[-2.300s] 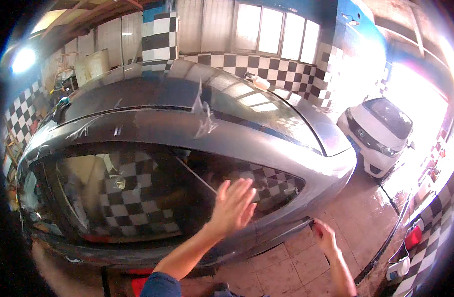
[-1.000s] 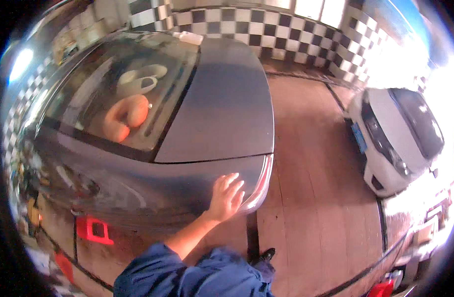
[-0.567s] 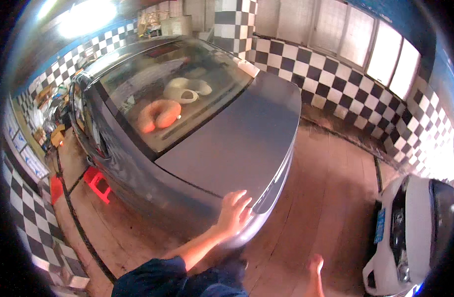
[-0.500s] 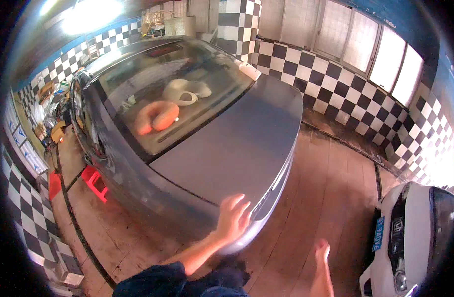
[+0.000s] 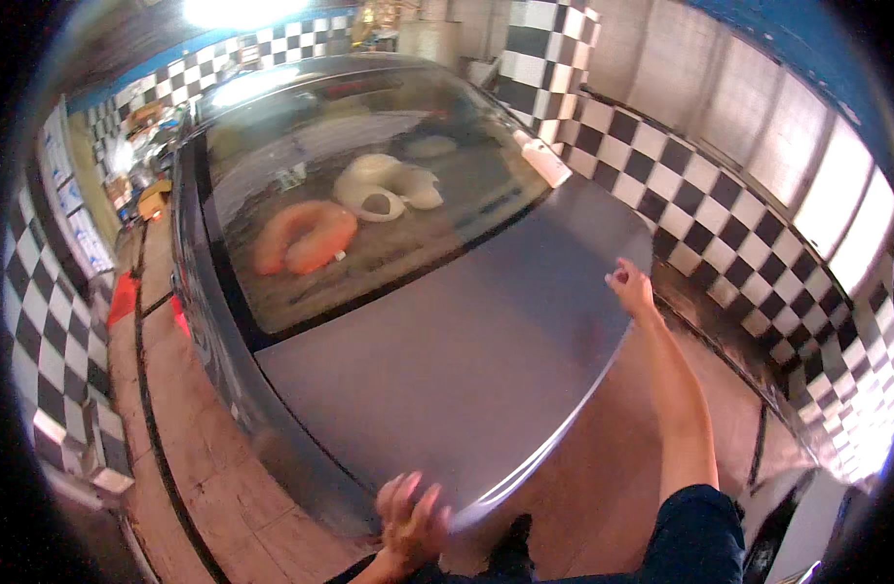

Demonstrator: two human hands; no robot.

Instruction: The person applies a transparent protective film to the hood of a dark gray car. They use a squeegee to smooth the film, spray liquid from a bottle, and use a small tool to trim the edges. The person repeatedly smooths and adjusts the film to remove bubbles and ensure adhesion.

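Observation:
The grey car's trunk lid (image 5: pixel 447 380) lies closed in front of me. At its near left corner is my left hand (image 5: pixel 413 518), palm down with fingers apart and slightly bent, against or just over the edge; contact is hard to tell. My right arm reaches forward, and my right hand (image 5: pixel 632 288) is near the lid's far right edge. Its fingers are curled together, and whatever they may hold is too small to make out. A white block-shaped object (image 5: pixel 546 163) rests at the right corner of the rear window (image 5: pixel 301 146).
Inside the rear window lie an orange ring-shaped pillow (image 5: pixel 306 238) and a cream neck pillow (image 5: pixel 374 180). A white car (image 5: pixel 798 530) stands at lower right. Checkered tile walls (image 5: pixel 700 200) border the right. Piled clutter (image 5: pixel 150 146) and a red object (image 5: pixel 122 298) are at left.
My right hand has swung up and forward from low by the floor to the trunk's far right edge. My left hand has dropped to the near left corner. The view has shifted toward the trunk.

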